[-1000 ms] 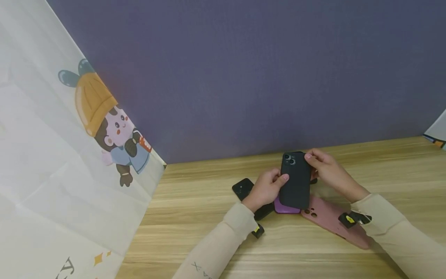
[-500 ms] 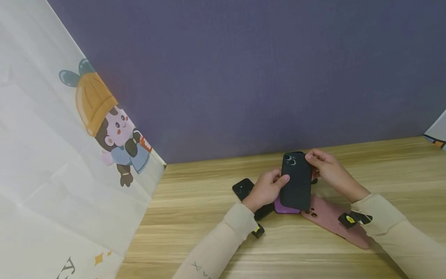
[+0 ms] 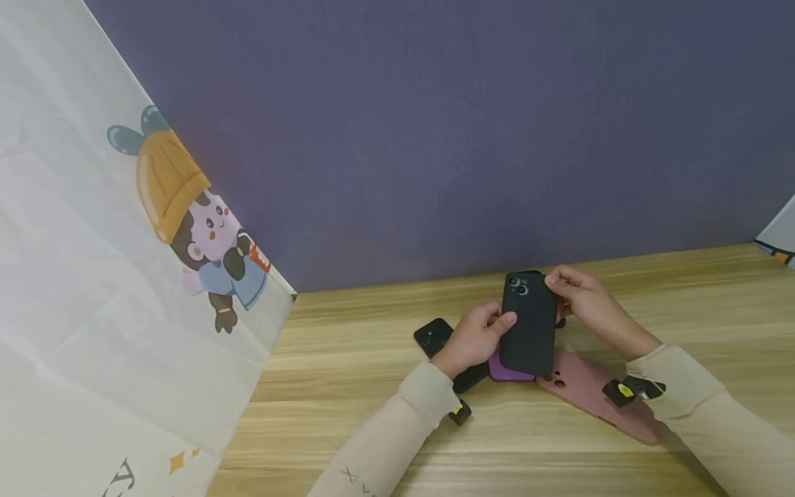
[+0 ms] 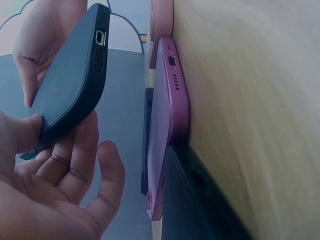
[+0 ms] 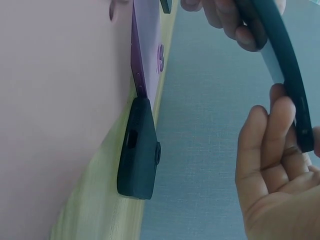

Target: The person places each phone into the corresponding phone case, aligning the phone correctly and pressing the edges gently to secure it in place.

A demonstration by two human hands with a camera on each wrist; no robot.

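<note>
Purple phone [image 3: 511, 371]: largely hidden under held black phone [image 3: 528, 323]. Pink case [image 3: 596, 395]: partly covered by right sleeve [image 3: 695, 407].

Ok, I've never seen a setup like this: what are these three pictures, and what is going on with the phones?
No machine here: a person works with bare hands. One camera sits on the head and looks down at a wooden table; one sits on each wrist, so those views look sideways and close. Both hands hold a black phone above the table: the left hand grips its side, the right hand its top corner. Under it lie a purple phone, a pink phone and another small black phone.
</note>
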